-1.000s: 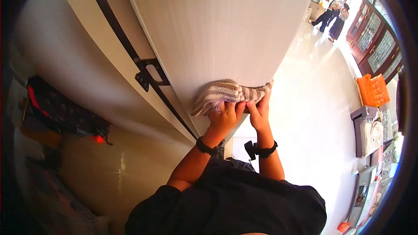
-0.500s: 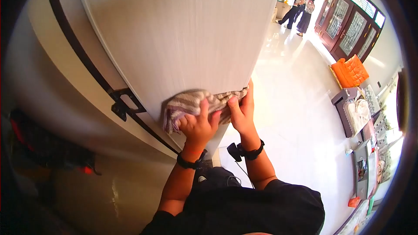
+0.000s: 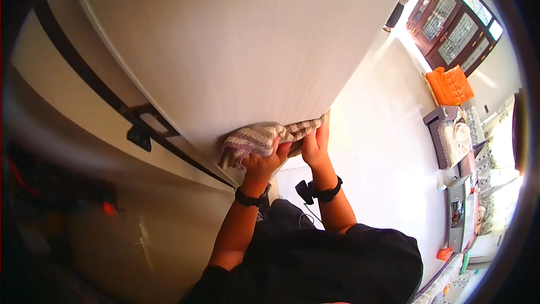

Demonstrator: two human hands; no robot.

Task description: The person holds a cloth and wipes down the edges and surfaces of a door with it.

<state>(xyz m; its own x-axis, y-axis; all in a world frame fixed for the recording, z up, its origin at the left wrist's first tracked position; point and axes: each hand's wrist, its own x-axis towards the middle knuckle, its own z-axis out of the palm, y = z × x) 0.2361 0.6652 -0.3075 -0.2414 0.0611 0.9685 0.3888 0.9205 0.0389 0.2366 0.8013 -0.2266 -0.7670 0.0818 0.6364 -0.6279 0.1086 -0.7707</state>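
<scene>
A brown-and-white striped cloth [image 3: 256,139] lies bunched against the pale door panel [image 3: 247,45], low on its face. My left hand [image 3: 263,164] grips the cloth's near side, fingers curled into the folds. Wrapped around the cloth's right end is my right hand [image 3: 317,145], right at the panel's free edge, with the thumb on the near side. Some fingers of both hands are hidden by the fabric. Each wrist wears a black band. A dark latch plate [image 3: 151,121] is set in the door's other edge, left of the cloth.
Pale glossy floor [image 3: 371,152] stretches to the right. Along that side stand an orange armchair [image 3: 450,85], a grey sofa [image 3: 441,138] and a grey cabinet [image 3: 457,208]. Brown double doors [image 3: 450,19] are at the back, with a person [image 3: 397,10] partly hidden by the panel.
The panel fills more of the view and covers more of the people at the back. Both hands still hold the cloth, which sits slightly farther right in view.
</scene>
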